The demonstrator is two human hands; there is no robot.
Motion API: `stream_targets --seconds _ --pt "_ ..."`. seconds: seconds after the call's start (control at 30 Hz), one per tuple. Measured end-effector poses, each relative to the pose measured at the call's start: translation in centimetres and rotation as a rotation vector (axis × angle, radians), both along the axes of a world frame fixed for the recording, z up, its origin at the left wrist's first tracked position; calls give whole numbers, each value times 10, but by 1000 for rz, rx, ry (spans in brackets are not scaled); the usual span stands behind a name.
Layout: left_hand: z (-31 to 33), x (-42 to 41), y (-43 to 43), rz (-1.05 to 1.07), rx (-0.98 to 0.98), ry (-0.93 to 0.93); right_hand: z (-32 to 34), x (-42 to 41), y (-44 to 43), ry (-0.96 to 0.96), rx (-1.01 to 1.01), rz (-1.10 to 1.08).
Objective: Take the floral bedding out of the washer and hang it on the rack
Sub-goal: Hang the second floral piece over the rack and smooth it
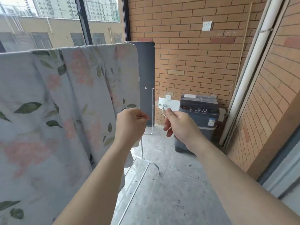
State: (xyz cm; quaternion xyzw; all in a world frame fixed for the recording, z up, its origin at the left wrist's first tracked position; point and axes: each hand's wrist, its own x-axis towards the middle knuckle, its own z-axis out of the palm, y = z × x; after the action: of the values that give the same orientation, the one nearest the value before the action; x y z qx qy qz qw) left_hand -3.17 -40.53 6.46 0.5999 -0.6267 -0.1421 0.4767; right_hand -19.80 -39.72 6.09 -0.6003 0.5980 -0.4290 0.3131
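1. Floral bedding (68,103). Pale cloth printed with pink blooms and green leaves. It is draped over the top bar of the rack, fills the left half of the view and hangs in long folds towards the floor (170,189). Folding it over the bar lets both sides hang free to air by the window, so the hanging step looks all but done. It is already out of the machine.

2. Rack (142,151). Metal frame, mostly hidden behind the cloth. One upright and the base rails show below the bedding's right edge. It stands on the floor, parallel to the window.

3. Washer (199,114). Dark top-loader in the far corner against the brick wall, lid down. It is well apart from the rack and from both hands.

4. Left hand (130,125). Raised in front of the bedding's right-hand edge, fingers curled into a loose fist. No cloth shows between them, so it is judged to hold nothing. It is touching the edge or just short of it; which cannot be told.

5. Right hand (179,125). Raised beside the left hand, clear of the bedding, with fingers slack and slightly bent. It is empty. The washer lies beyond it, the bedding to its left.
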Motion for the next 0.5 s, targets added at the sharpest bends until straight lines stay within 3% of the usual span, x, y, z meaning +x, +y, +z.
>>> stream_targets --seconds 0.23,0.5 --pt "5 -56 -157 36 29 50 14 -59 -156 22 12 58" --pt "8 -122 -298 141 40 -23 10 -123 -318 -24 20 140"
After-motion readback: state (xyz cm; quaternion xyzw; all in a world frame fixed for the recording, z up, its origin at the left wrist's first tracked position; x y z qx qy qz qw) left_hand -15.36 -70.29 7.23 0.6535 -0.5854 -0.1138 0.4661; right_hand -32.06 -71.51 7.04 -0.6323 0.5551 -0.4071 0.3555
